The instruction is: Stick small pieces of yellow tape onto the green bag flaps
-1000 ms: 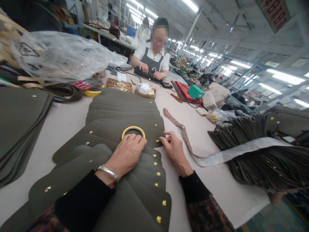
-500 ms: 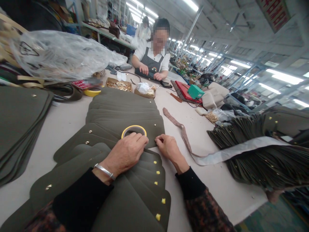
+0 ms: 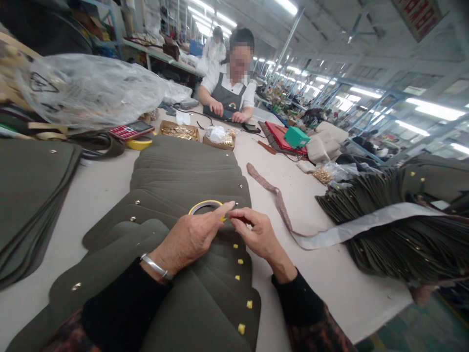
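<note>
A roll of yellow tape (image 3: pixel 205 203) stands tilted above the dark green panels, gripped by my left hand (image 3: pixel 188 239). The left index finger points out past the roll. A short yellow tape end (image 3: pixel 223 219) shows by the left thumb. My right hand (image 3: pixel 256 232) is pinched right beside that end; whatever is between its fingertips is hidden. Below both hands, overlapping dark green panels (image 3: pixel 146 274) lie fanned out, some with gold studs (image 3: pixel 137 202). Small yellow tape pieces (image 3: pixel 240 262) sit in a row along their right edges.
More green panels are stacked at the left (image 3: pixel 29 195) and bundled at the right (image 3: pixel 388 244). A brown-grey strip (image 3: pixel 280 203) curves over the table. Boxes of gold hardware (image 3: pixel 179 131) and a plastic bag (image 3: pixel 95 90) lie farther back. A co-worker (image 3: pixel 230 93) sits opposite, handling a dark item.
My right hand has come up and left from the panel edge to my left fingertips. The left index finger has stretched out, and a yellow tape end now shows.
</note>
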Motion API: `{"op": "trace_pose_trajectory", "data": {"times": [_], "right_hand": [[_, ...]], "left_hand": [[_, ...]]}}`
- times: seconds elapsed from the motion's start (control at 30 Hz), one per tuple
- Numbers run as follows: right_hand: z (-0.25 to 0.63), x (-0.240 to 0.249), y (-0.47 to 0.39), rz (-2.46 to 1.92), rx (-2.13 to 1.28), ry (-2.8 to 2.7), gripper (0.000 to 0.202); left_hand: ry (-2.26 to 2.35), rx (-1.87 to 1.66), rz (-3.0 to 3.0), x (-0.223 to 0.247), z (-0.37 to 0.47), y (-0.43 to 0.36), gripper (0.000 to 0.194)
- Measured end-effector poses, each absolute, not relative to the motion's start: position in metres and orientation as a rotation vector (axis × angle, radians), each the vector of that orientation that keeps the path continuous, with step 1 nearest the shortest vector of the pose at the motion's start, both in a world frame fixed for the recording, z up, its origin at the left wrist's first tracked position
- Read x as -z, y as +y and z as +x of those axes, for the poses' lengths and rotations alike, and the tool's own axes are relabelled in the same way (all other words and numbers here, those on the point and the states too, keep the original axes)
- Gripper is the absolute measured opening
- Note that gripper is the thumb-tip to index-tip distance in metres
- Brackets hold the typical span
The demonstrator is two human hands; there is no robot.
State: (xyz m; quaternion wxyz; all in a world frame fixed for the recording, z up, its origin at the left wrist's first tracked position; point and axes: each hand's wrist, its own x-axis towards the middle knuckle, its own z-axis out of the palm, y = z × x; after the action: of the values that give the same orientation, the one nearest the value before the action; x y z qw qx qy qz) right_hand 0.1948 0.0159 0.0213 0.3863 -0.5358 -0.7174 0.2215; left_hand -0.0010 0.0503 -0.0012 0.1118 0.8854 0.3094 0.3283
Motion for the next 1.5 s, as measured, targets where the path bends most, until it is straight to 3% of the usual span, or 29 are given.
{"op": "trace_pose_trajectory", "data": {"times": [0.1, 0.3, 0.53, 0.63, 0.83, 1.0, 1.2, 1.3, 1.5], "right_hand": [[0.187, -0.023, 0.015, -1.247, -0.477, -1.924, 0.019], [0.184, -0.017, 0.017, -1.253, -0.354, -2.005, 0.017], [0.181, -0.009, 0.013, -1.301, -0.076, -1.999, 0.016], [0.178, -0.010, 0.010, -1.403, -0.216, -1.847, 0.013], [0.164, -0.018, 0.013, -1.447, -0.922, -1.255, 0.009], [0.170, -0.009, 0.031, -1.445, -0.977, -1.040, 0.012], [0.207, 0.006, 0.051, -1.547, -1.000, -1.050, 0.027], [0.214, 0.008, 0.055, -1.600, -0.928, -1.144, 0.026], [0.210, 0.005, 0.057, -1.752, -0.621, -1.539, 0.018]], "left_hand": [[0.944, -0.919, 2.619, 0.001, -0.002, 0.049, 0.050], [0.992, -0.889, 2.652, 0.005, -0.002, 0.049, 0.044], [0.984, -0.838, 2.649, 0.000, -0.002, 0.047, 0.018], [0.995, -0.876, 2.676, 0.000, 0.000, 0.048, 0.018], [1.031, -1.049, 2.787, -0.001, 0.006, 0.048, 0.020], [1.002, -1.158, 2.783, -0.004, 0.009, 0.042, 0.021], [1.172, -0.750, 2.811, -0.001, 0.010, 0.046, 0.011], [1.189, -0.538, 2.829, 0.001, 0.010, 0.050, 0.011], [1.188, -0.459, 2.826, 0.001, 0.011, 0.052, 0.012]]}}
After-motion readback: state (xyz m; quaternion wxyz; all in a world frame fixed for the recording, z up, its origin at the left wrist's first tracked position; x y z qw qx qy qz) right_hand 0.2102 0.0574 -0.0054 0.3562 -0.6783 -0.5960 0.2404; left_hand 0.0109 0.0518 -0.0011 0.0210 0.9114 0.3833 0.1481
